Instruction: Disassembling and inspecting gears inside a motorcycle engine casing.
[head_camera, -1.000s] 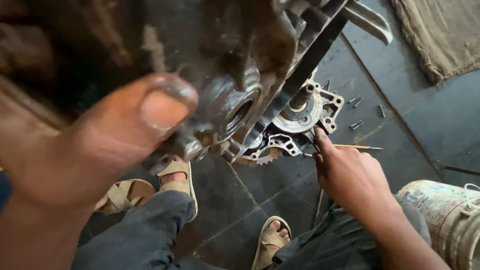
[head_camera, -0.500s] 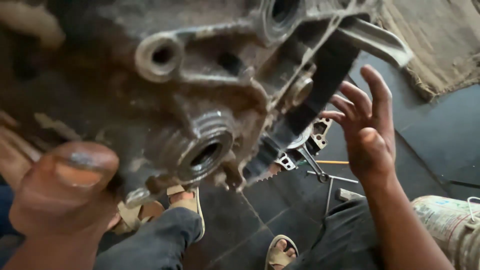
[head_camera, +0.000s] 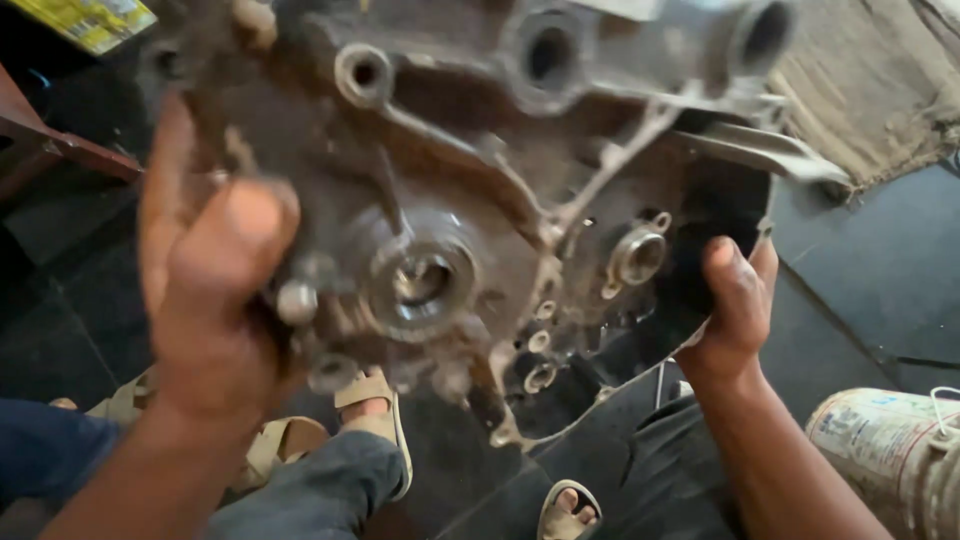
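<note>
While gripped edgewise: engine casing (head_camera: 480, 200) between both hands' fingers (head_camera: 735, 290).

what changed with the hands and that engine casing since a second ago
The right hand left the small part on the floor, rose open, and now grips the right edge of the engine casing. The casing has turned, its bearing bore facing the camera. The left hand stays clamped on its left side.

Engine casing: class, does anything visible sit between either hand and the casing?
Nothing visible does. The left hand grips the engine casing directly at its left side, and the right hand holds its lower right edge, thumb on the metal.
</note>
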